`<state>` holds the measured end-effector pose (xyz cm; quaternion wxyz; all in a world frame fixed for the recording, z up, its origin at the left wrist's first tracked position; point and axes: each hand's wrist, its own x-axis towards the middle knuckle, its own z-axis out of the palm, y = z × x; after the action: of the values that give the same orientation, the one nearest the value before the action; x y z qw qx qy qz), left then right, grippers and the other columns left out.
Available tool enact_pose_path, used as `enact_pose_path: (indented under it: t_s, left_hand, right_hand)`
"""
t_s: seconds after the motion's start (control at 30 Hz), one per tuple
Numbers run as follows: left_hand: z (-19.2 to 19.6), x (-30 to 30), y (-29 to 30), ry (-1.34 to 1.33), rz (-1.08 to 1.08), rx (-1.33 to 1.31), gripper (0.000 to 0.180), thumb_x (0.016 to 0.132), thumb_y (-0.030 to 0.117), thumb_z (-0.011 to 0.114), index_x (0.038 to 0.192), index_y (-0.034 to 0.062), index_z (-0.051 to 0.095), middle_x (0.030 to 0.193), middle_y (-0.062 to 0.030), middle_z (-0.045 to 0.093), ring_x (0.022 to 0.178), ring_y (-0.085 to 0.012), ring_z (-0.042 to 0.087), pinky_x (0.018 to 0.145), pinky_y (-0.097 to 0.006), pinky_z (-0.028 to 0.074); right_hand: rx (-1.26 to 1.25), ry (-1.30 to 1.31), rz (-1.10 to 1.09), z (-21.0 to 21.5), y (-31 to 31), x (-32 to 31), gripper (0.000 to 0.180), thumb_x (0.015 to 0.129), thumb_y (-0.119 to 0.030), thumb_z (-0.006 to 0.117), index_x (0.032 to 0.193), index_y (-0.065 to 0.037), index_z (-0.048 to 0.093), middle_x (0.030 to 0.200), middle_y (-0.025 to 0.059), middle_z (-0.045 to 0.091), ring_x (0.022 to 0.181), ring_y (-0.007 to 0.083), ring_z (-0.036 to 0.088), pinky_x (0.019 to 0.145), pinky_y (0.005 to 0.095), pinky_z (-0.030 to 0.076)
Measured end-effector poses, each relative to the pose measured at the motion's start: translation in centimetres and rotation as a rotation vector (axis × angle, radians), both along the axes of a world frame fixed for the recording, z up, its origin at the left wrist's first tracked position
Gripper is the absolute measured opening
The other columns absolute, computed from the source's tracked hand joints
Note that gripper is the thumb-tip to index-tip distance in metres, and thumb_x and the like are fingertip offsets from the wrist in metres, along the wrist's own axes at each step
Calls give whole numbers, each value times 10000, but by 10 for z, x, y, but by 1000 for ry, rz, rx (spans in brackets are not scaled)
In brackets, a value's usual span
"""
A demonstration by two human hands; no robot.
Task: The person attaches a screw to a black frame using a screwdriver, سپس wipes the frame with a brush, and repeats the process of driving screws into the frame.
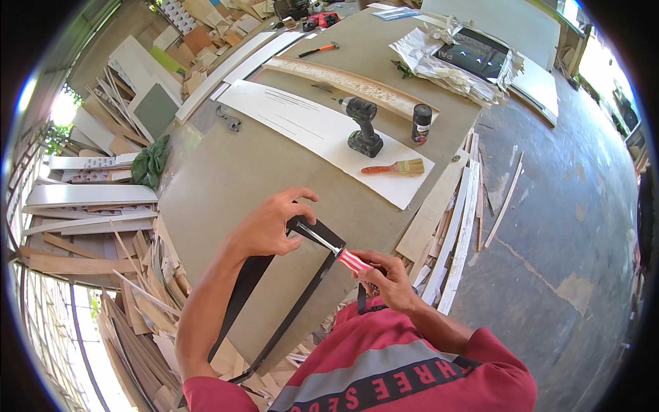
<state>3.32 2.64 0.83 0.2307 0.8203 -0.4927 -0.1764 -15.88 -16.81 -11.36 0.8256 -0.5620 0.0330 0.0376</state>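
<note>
A black rectangular frame (316, 281) lies on the near corner of the brown workbench (226, 172). My left hand (271, 223) presses down on the frame's far corner, thumb and fingers around it. My right hand (388, 281) grips the red and white handle of a screwdriver (336, 250). Its metal shaft points left, and the tip meets the frame corner right beside my left fingers.
Further back on the bench lie a white panel (309, 130), a cordless drill (362, 127), a paintbrush (398, 167), a dark spray can (421, 123) and a curved wooden strip (343, 81). Offcut boards pile up on the left (89, 206). Slats lean at the bench's right side (456, 233).
</note>
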Motion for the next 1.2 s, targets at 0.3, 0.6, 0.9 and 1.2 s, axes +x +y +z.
enact_pose_path:
  t_s: [0.3,0.6,0.9,1.2]
  left_hand:
    - [-9,-5,0,2,6,-52,199,673,-26,674,871,-17,667,1216,-145,604,914,-275,633,702,-360,517]
    - [-9,-10,-2,-131,-42,-42,159,656,-7,685,802,50,711,1248,-136,598,1131,-315,595,797,-383,552]
    - [-9,-14,-5,-239,-88,-38,119,690,65,808,789,77,743,1267,-120,593,1275,-330,474,1036,-421,440]
    - [-13,-13,-5,-214,-111,87,91,724,88,818,776,82,744,1239,-86,597,1243,-313,465,1041,-415,435]
  right_hand:
    - [-570,-386,-200,-4,6,-6,434,841,-50,618,1270,16,629,841,110,623,618,214,571,582,305,465]
    - [-1005,-550,-359,16,23,-19,525,784,-59,674,1307,-42,622,862,114,620,662,258,625,563,365,508]
    - [515,402,-59,27,1,-4,429,903,-177,498,1242,46,635,946,144,655,638,162,573,550,294,456]
    - [1123,486,321,18,-6,-9,416,1010,-237,448,1294,58,523,930,178,662,465,131,450,382,236,344]
